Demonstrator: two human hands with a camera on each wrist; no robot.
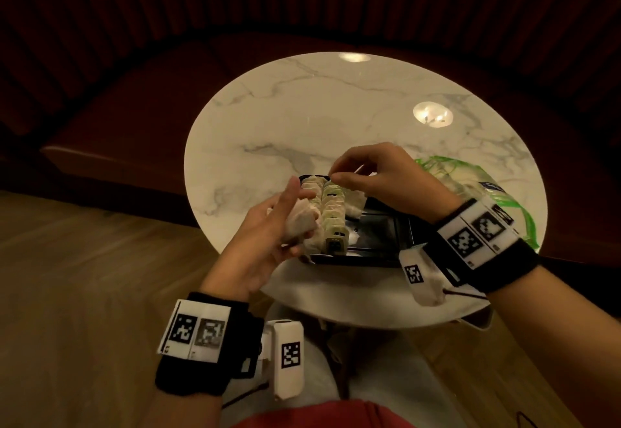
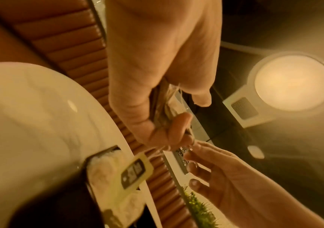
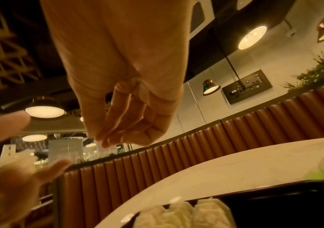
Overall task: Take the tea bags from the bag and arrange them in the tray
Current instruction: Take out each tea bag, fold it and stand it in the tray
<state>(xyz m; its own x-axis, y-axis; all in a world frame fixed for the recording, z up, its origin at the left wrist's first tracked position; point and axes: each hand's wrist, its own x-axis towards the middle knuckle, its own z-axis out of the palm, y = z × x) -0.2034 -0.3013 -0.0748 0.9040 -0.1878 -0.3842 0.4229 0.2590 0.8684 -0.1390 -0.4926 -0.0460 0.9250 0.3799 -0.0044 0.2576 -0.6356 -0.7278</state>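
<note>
Marble round table point(image 1: 302, 118) by ribbed leather booth point(image 3: 235, 138), left hand point(image 1: 268, 232) gripping tea bags point(image 1: 300, 222), right hand point(image 1: 376, 175) pinching a string above black tray point(image 1: 379, 226).

Right hand point(image 3: 125, 123) above tray point(image 3: 274, 194)

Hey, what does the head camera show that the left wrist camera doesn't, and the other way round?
Only the head view shows the green-printed plastic bag on the table's right side, both wristbands, and the whole black tray with two rows of tea bags filling its left part. Only the left wrist view shows a round ceiling lamp and a tag dangling on its string. Both show the left hand gripping a bunch of tea bags, the right hand pinching near it, and the marble table.
</note>
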